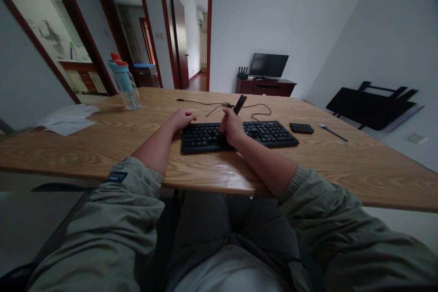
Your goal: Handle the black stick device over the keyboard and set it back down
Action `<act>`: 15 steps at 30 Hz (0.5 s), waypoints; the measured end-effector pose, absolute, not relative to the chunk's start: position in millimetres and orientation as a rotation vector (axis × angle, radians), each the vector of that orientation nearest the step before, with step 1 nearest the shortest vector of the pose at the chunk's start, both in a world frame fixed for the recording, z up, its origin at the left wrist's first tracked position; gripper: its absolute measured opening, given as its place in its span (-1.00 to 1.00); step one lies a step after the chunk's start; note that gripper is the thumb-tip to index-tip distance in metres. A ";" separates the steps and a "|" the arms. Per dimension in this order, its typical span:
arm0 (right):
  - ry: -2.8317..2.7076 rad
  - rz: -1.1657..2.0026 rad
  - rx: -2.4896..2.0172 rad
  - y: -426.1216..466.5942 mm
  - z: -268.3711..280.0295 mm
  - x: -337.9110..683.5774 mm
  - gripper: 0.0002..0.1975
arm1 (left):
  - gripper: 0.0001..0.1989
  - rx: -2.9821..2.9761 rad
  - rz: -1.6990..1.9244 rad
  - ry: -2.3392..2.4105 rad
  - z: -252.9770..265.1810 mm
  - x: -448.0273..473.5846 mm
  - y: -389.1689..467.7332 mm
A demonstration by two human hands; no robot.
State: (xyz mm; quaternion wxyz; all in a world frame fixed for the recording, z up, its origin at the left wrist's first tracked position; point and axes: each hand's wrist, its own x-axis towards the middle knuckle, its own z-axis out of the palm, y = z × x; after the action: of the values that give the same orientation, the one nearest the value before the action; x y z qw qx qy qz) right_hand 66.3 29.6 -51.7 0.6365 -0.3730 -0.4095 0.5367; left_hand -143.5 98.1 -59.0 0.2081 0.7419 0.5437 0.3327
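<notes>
A black keyboard [273, 133] lies flat near the front of the wooden table. My left hand [181, 119] is at its far left corner, fingers bent at the edge and partly hidden. In a fist over the middle keys, my right hand [233, 127] grips a slim black handle [240, 104]. The handle points up and leans slightly right; its lower end is hidden by the hand, so I cannot tell what kind of tool it is. Behind the keyboard runs its thin black cable [263, 108], loosely looped.
Right of the keyboard lie a small black flat object [301, 128] and a blue stick with a white tip [333, 132]. A clear bottle [126, 84] with a red and blue lid stands at the far left, behind white papers [68, 118]. The table's [137, 127] front edge is close to my lap.
</notes>
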 end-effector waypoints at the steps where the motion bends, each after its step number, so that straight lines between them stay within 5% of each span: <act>1: -0.884 1.243 -0.834 28.2 -48.6 67.3 -0.70 | -0.60 2.071 0.929 1.514 -58.8 -144.0 98.1; 8: -0.854 1.192 -0.752 23.8 -27.8 116.4 -0.62 | -0.52 2.097 0.891 1.587 -60.1 -147.4 99.8; 15: -0.751 0.818 -0.903 38.3 -30.3 261.4 -0.60 | -0.53 2.104 0.888 1.640 -59.6 -152.5 100.2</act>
State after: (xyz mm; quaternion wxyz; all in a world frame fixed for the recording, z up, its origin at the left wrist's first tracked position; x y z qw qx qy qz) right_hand 261.4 38.3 -30.3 0.7546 -0.4140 -0.3443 0.3750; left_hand -152.5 100.2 -59.6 0.1644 0.7382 0.5753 0.3116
